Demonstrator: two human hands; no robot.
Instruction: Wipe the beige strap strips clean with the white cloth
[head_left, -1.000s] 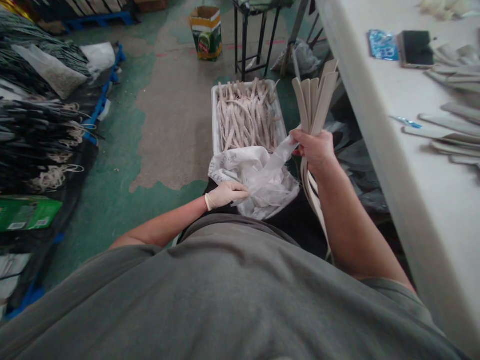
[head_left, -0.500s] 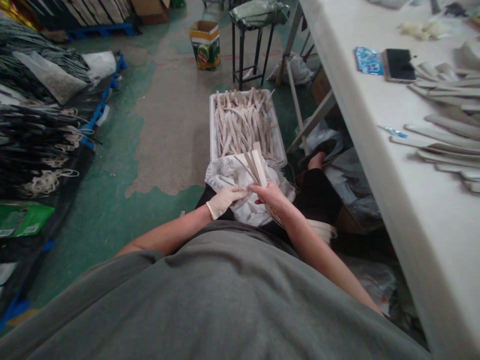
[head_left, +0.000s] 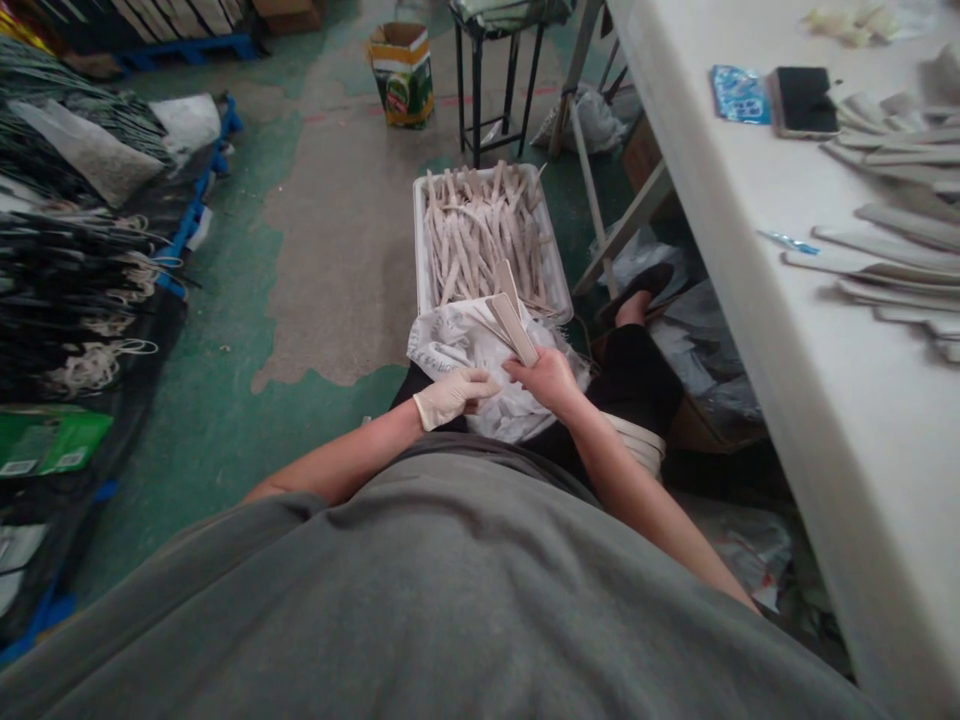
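Note:
My right hand (head_left: 553, 382), bare, is closed around a small bundle of flat pale strips (head_left: 514, 328); their upper ends fan out away from me and their tails bend past the wrist over my right thigh. Just left of it, my left hand (head_left: 455, 396) wears a pale glove, its fingers curled together; whether something thin is pinched there I cannot make out. Under both hands a white plastic bag (head_left: 442, 335) with faint print lies across my lap. Beyond my knees stands a white plastic crate (head_left: 420, 250) full of whitish, dusty-looking strips (head_left: 480, 235).
On my right a white table (head_left: 750, 190) bears a phone (head_left: 805, 101), a blue packet (head_left: 739, 94) and many curved strips (head_left: 892, 270). A black stool (head_left: 499, 90) and an open carton (head_left: 401, 78) stand ahead. Bundled cords (head_left: 67, 290) lie on a pallet at left.
The strips in my right hand have spread and tilt further left at their tops. My hands have moved slightly apart. The whole view has shifted a little.

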